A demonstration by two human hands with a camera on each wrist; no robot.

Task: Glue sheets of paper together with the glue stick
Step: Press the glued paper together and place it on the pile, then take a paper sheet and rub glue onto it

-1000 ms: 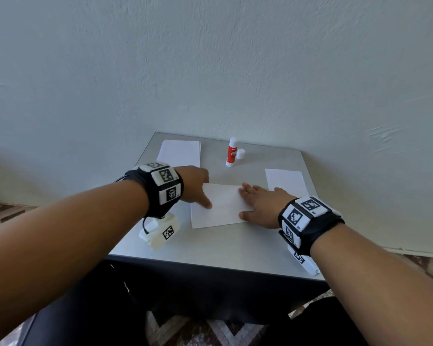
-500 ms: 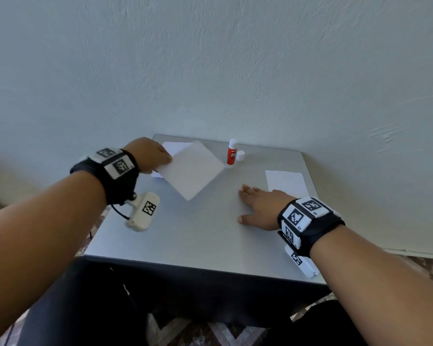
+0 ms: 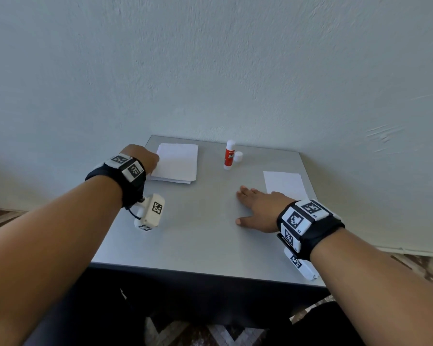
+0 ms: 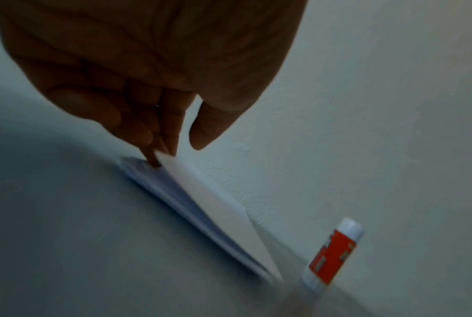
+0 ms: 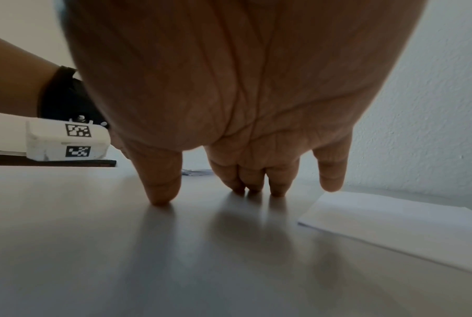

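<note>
White sheets make up the small stack of paper (image 3: 176,163) at the far left of the grey table (image 3: 200,236), and the left hand (image 3: 145,156) is at its left edge; the left wrist view shows the fingers (image 4: 158,133) pinching the corner of the top sheet, which is lifted off the pile. The right hand (image 3: 259,211) lies spread and flat on the bare table near the middle, fingertips down, holding nothing. A second, thinner lot of white paper (image 3: 284,182) sits just beyond it at the right edge. The red-and-white glue stick (image 3: 229,156) stands upright near the back wall between the two piles, long axis vertical, its uncapped tip pointing up; its white cap (image 3: 238,156) rests just beside it.

By the look of it, the step in hand is handling one sheet at the left pile. Next the right hand would need to reach back for the glue stick, gripping its barrel without tipping it.
</note>
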